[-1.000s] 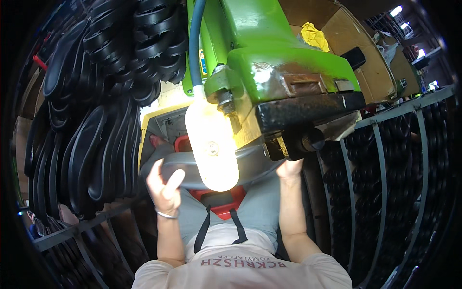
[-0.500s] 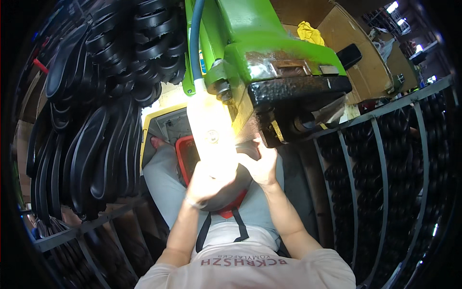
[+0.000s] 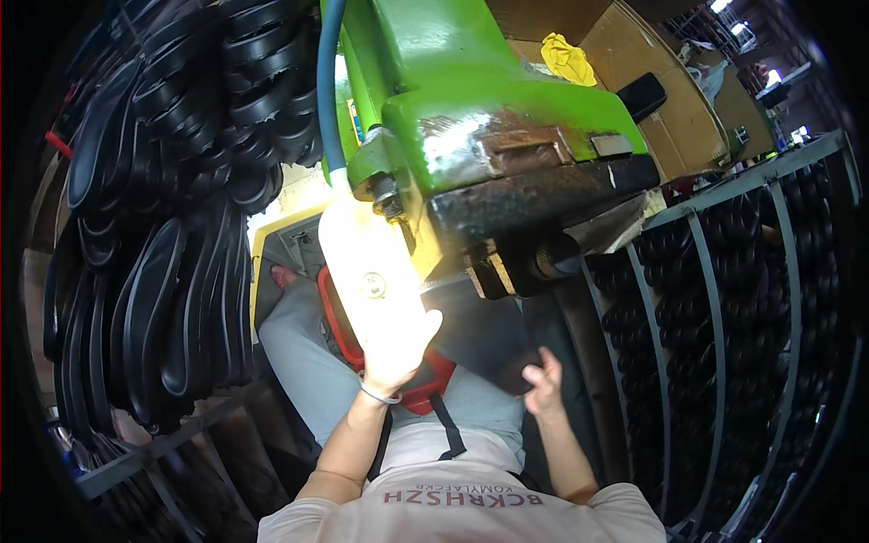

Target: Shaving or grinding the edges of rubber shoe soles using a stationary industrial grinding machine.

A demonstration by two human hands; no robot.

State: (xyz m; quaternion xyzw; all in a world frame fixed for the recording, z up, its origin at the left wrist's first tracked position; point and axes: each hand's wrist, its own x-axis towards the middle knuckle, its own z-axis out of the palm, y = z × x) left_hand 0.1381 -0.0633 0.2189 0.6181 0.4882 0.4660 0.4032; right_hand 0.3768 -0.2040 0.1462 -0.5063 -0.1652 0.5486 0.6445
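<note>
My right hand point(image 3: 545, 387) is at the lower right edge of a dark, flat piece point(image 3: 484, 339), with thumb and fingers closed on that edge. Motion blurs the piece, so its exact kind does not show. To the left, my left hand point(image 3: 398, 357) is raised beside a glaring white work lamp point(image 3: 362, 249). Its thumb sticks out; the glare washes out most of its fingers, and nothing shows in it. Over both hands hangs the head of a green machine point(image 3: 507, 118), with a dark metal underside. Between my legs stands a red container point(image 3: 425, 389), partly covered.
Black curved molded parts point(image 3: 167, 299) hang in thick rows at left. On the right is a grey metal rack point(image 3: 715, 299) with many black parts behind its bars. An open cardboard box point(image 3: 661, 100) and a yellow cloth point(image 3: 568, 60) are behind the machine.
My right hand has moved right and toward my body with the dark piece. My left hand has come away from it, thumb now stretched out. The view has shifted slightly.
</note>
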